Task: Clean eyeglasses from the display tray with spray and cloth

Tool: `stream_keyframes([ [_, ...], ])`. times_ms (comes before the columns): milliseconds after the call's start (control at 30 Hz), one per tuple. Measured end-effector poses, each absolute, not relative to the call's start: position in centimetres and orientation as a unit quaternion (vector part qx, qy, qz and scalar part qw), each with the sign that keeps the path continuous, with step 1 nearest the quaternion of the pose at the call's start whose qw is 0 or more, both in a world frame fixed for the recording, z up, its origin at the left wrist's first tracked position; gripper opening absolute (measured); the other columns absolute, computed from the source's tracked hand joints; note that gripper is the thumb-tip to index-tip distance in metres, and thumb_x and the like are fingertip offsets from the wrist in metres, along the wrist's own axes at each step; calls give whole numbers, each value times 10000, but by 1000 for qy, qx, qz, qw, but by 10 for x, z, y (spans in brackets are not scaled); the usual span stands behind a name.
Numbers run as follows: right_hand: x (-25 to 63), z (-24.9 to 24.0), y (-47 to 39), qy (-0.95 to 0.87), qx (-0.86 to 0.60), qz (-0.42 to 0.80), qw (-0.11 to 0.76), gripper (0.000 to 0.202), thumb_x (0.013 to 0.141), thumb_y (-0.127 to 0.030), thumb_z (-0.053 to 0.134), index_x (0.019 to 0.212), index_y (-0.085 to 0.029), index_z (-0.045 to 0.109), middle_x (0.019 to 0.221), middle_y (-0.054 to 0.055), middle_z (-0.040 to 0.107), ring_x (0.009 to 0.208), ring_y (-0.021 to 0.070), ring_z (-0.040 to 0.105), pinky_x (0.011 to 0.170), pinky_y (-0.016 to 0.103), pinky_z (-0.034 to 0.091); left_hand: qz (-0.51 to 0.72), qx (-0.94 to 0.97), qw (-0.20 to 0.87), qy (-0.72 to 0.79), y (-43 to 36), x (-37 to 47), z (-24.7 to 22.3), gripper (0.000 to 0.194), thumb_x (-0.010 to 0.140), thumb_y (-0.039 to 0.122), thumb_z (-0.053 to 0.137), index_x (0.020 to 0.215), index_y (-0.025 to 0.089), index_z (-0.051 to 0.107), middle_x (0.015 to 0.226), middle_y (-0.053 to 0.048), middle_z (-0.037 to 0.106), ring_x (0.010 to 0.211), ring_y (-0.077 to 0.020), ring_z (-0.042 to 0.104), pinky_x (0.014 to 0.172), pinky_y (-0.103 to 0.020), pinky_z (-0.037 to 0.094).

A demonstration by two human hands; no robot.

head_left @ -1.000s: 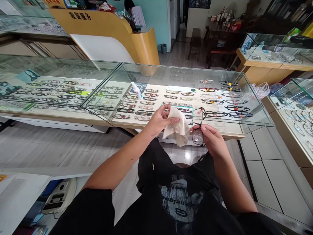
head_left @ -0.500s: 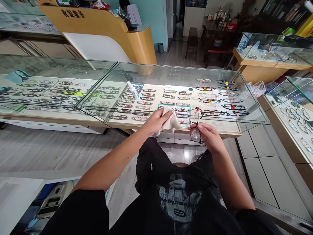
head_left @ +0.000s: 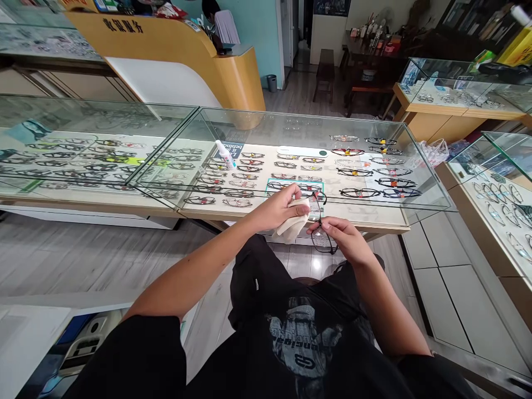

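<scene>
A pair of dark-framed glasses (head_left: 323, 240) is held in the air by my right hand (head_left: 346, 238), whose fingers pinch the middle of the frame. The lower lens looks speckled with droplets. My left hand (head_left: 282, 209) is closed on a cream cloth (head_left: 292, 228), which hangs below the fingers. Cloth and left fingers meet the upper part of the glasses, and that lens is largely hidden. Both hands are over the near edge of the glass display case (head_left: 374, 218).
A white bottle (head_left: 225, 153) stands on the glass top, beyond my left hand. Rows of glasses (head_left: 359, 193) lie inside the case. More display cases (head_left: 494, 183) are on the right. A yellow counter (head_left: 239, 72) stands behind, with a person partly visible beyond it.
My left hand has moved right with the cloth, up against the upper part of the glasses. The glasses have tilted and shifted slightly left and down in my right hand.
</scene>
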State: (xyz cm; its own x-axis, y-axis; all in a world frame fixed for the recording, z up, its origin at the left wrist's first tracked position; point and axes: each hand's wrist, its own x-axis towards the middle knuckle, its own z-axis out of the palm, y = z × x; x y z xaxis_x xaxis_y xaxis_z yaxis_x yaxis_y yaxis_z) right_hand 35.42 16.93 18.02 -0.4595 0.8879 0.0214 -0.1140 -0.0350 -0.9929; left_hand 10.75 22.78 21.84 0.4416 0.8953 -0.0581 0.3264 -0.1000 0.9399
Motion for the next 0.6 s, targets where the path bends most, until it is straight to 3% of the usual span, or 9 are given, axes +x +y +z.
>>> stream_keyframes([
  [167, 356, 184, 168, -600, -326, 625, 380, 344, 1026, -531, 671, 1072, -244, 856, 1037, 67, 812, 1058, 270, 702, 1039, 412, 489, 262, 671, 531, 447, 232, 108, 210, 603, 731, 624, 901, 939, 240, 486, 681, 68, 475, 573, -123, 390, 562, -258, 245],
  [300, 355, 185, 168, -596, -324, 632, 375, 344, 1029, -533, 664, 1063, -243, 846, 1048, 70, 801, 1041, 267, 694, 1003, 403, 498, 294, 699, 416, 502, 231, 106, 215, 601, 664, 599, 948, 899, 222, 542, 779, 37, 524, 663, -133, 429, 616, -257, 295],
  [400, 352, 185, 168, -593, -327, 631, 378, 336, 1030, -531, 662, 1059, -249, 841, 1043, 68, 792, 1027, 261, 683, 989, 396, 496, 252, 694, 382, 556, 227, 104, 224, 549, 666, 605, 948, 887, 230, 614, 648, 58, 513, 547, -128, 408, 566, -273, 240],
  [500, 349, 185, 168, -599, -320, 627, 381, 359, 1029, -555, 651, 1051, -249, 839, 1029, 71, 788, 1022, 268, 683, 997, 406, 497, 223, 681, 420, 557, 225, 103, 226, 517, 689, 639, 926, 881, 224, 686, 564, 44, 560, 469, -133, 450, 533, -281, 243],
  [600, 346, 186, 168, -606, -312, 625, 380, 383, 1028, -579, 638, 1039, -251, 835, 1040, 75, 788, 1025, 275, 683, 1009, 419, 498, 231, 632, 539, 507, 223, 105, 215, 579, 725, 710, 876, 930, 204, 683, 653, -11, 689, 531, -164, 615, 536, -262, 345],
])
